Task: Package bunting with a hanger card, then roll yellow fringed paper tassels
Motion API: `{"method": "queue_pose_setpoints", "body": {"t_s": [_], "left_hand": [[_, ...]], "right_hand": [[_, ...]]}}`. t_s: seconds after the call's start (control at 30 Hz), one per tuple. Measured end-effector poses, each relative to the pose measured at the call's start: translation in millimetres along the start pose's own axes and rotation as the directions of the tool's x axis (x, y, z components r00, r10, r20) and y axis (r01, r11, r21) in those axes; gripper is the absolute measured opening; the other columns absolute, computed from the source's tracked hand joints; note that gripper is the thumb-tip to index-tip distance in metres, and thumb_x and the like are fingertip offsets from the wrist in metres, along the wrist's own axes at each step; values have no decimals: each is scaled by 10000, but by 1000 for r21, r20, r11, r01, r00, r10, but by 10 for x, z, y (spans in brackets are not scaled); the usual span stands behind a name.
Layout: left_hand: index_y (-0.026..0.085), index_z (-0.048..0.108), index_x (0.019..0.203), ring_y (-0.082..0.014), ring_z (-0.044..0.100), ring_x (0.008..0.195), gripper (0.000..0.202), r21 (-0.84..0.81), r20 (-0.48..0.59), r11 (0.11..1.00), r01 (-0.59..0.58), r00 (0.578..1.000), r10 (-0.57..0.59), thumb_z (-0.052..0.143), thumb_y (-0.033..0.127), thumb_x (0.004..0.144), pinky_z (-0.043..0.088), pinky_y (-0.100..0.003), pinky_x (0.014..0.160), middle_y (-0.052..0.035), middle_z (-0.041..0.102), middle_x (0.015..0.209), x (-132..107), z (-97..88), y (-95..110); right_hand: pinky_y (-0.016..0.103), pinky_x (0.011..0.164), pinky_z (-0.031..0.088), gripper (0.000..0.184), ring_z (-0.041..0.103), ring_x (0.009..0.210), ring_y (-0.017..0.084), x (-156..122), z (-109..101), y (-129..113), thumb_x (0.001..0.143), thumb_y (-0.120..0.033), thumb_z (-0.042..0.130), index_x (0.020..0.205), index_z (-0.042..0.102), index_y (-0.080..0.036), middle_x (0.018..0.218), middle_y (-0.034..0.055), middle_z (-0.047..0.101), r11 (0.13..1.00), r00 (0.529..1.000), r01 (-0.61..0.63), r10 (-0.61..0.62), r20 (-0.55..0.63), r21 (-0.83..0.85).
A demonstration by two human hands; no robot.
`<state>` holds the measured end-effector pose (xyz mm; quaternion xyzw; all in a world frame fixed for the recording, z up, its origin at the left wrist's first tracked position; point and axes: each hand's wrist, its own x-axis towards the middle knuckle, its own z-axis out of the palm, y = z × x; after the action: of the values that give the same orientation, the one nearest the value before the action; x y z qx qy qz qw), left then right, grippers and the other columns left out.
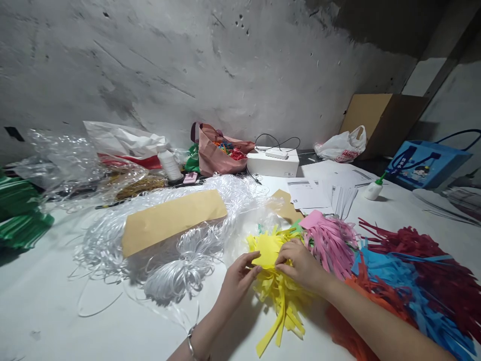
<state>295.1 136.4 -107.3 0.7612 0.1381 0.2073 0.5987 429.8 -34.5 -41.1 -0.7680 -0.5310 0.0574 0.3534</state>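
Note:
A bunch of yellow fringed strips (283, 293) lies in front of me, with a flat uncut yellow part (267, 249) at its top. My left hand (240, 277) grips the left edge of that flat part between thumb and forefinger. At its right edge my right hand (299, 261) pinches the same piece, its fingers bent over it. Whether the strips are paper or cloth I cannot tell. Just behind my right hand is a pink fringed bunch (330, 240). Orange (370, 311), blue (398, 271) and dark red (424, 250) fringed bunches lie to the right, partly under my right forearm.
White cord bundles (180, 273) spread on the left, a brown paper piece (173, 218) over them. Farther back stand a pink bag (221, 155), a white box (274, 163) and printed sheets (308, 194). A glue bottle (373, 189) and blue bag (423, 160) are at right.

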Motion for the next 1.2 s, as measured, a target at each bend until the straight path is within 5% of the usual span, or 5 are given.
{"method": "queue_pose_setpoints", "body": {"t_s": [0.23, 0.43, 0.87, 1.2], "left_hand": [[219, 731, 1112, -231, 693, 830, 350, 17, 11, 999, -30, 999, 30, 693, 446, 847, 593, -349, 703, -97, 721, 1049, -21, -8, 21], [226, 742, 1089, -228, 694, 822, 313, 21, 16, 999, -46, 999, 46, 702, 418, 845, 595, -341, 691, -86, 731, 1018, -28, -8, 33], [199, 722, 1034, -220, 691, 784, 251, 70, -4, 995, -63, 998, 64, 671, 367, 853, 577, -343, 688, -86, 739, 990, -51, 11, 131], [214, 694, 934, -218, 666, 802, 162, 143, -39, 986, -89, 995, 96, 562, 299, 894, 540, -330, 692, -53, 718, 899, -51, 89, 196]], "right_hand": [[228, 633, 505, 125, 682, 710, 145, 90, -41, 11, 818, -113, 756, 729, 707, -186, 751, -11, 717, 993, 994, -93, 88, 62, 78], [344, 810, 459, 144, 618, 828, 199, 74, -51, -79, 871, -56, 644, 838, 669, -194, 850, 21, 715, 999, 999, 2, 0, 52, -40], [324, 759, 443, 155, 609, 775, 186, 73, -17, -96, 854, -54, 593, 808, 571, -201, 800, 4, 680, 988, 998, 53, -55, -11, -148], [536, 1062, 323, 273, 623, 1075, 293, 74, 211, -238, 927, -126, 556, 1198, 572, -157, 1135, 143, 689, 876, 954, 300, -282, 105, -377]]}}
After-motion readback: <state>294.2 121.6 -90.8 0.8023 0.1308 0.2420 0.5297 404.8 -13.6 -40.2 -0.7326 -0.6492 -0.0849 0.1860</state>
